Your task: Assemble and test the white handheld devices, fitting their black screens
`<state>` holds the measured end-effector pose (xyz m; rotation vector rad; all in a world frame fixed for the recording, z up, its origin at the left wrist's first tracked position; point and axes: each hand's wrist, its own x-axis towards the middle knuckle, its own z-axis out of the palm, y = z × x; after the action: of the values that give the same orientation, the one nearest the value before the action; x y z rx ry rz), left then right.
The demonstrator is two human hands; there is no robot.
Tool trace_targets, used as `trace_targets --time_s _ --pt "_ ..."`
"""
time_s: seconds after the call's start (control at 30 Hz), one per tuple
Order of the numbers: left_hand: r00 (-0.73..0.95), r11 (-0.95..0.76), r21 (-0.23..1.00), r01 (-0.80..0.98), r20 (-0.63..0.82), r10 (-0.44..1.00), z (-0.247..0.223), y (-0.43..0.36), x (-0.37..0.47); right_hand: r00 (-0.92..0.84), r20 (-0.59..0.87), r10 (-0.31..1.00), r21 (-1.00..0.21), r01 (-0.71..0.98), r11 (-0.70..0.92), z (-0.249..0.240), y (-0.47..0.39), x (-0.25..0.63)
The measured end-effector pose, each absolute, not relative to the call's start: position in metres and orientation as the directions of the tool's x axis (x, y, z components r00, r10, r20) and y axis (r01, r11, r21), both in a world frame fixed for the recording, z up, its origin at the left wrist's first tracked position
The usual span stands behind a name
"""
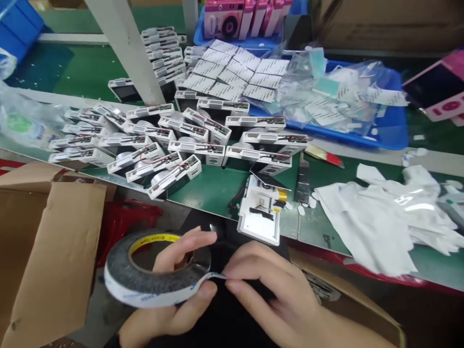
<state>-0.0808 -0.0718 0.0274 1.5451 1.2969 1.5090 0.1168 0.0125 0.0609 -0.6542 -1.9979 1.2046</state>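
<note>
- Green table [213, 186]: runs across the view beyond the person's hands; stock and scraps lie on it.
- Cardboard box [60, 256]: at left, flap up, below table level.
- Blue tray [398, 116]: far right of the table, holding clear bags and printed slips.
- White cases [184, 126]: grouped at centre and left, wiring visible along the upper edges.
- White cloth [369, 212]: crumpled near the right front edge.
- Tape roll [118, 261]: in front of the table, tilted, carried on the left hand [177, 314]. Fingers pass through the core; thumb bears on the outer side, so the roll is grasped.
- Right hand [275, 285]: thumb and forefinger pinched together on the tape end; remaining fingers curled.
- Open case [259, 220]: at the front edge, just beyond the right hand, touched by neither hand.
- Tape end [213, 275]: narrow strip lifted off the roll, bridging both hands; its very tip is covered by fingertips. Judgement: step in hand is freeing or drawing out this strip; next move calls for a steady roll and an unbroken pinch.
- White dots [301, 210]: scattered beside the open case.
</note>
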Motion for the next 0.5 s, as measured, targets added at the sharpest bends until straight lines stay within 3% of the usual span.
trace_targets --time_s 0.23,0.5 --pt "-0.102 -0.429 0.882 0.197 0.454 0.885 0.037 -0.040 -0.073 -0.588 0.283 0.758 -0.898 0.115 0.424 0.062 0.022 0.138" --pt "0.159 -0.508 0.800 0.320 0.483 0.861 0.055 -0.011 -0.069 -0.509 0.195 0.839 -0.873 0.299 0.384 0.065 0.021 0.167"
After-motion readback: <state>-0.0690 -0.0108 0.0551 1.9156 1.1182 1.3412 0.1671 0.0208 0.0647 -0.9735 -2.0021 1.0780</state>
